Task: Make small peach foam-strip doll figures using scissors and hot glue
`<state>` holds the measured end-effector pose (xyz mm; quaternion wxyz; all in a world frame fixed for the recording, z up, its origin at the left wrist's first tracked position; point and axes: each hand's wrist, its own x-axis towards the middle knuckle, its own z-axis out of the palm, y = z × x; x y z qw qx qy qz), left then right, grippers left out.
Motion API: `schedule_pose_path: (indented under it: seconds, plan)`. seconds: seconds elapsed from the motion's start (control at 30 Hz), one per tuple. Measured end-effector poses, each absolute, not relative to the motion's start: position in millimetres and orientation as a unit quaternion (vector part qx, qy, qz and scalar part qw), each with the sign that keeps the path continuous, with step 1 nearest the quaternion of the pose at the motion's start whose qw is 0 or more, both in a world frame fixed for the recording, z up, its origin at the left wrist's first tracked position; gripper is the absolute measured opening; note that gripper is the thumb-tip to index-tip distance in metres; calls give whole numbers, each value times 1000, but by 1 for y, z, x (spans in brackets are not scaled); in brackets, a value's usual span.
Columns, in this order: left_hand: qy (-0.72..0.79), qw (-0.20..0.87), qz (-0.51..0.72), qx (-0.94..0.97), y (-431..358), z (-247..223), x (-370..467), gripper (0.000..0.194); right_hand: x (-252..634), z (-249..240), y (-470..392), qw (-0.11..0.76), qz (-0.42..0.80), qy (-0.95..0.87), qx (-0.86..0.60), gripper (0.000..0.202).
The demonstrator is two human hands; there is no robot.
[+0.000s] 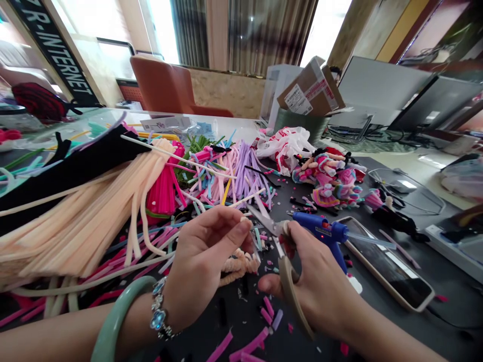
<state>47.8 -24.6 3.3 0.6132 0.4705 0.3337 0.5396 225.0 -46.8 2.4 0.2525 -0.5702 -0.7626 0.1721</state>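
My left hand [213, 251] pinches a small cream piece of pipe cleaner [246, 221] between thumb and fingertips. In my right hand [320, 274] is a pair of scissors [289, 286] with beige handles, its blades parted and pointing up and left, close by the left fingertips. Coiled peach pipe cleaner [241, 266] shows below the left fingers; whether that hand also holds it I cannot tell. Just beyond the right hand lies a blue glue gun [311, 221] with a clear glue stick, its small red light lit.
Bundles of peach pipe cleaners [94, 211] and lilac pipe cleaners [247, 166] cover the left and middle. Finished pipe-cleaner dolls [332, 176] pile up at right, near a phone [392, 261]. Pink offcuts [251, 344] litter the dark mat. Behind stand a cardboard box [311, 90] and monitors [381, 85].
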Motion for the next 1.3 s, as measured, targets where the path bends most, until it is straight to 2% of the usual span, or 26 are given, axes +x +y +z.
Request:
schedule_pose_path:
  seconds: [0.47, 0.8, 1.1, 1.3]
  plan:
    - [335, 602, 552, 469, -26, 0, 47, 7, 222, 2, -49, 201, 137, -781, -575, 39]
    - [359, 582, 556, 472, -22, -4, 47, 6, 221, 4, -48, 174, 123, -775, -596, 48]
    - [356, 555, 561, 500, -21, -2, 47, 4, 222, -1, -48, 159, 83, -783, -596, 17]
    - [364, 548, 557, 507, -18, -3, 47, 1, 227, -6, -46, 204, 31, -786, -583, 9]
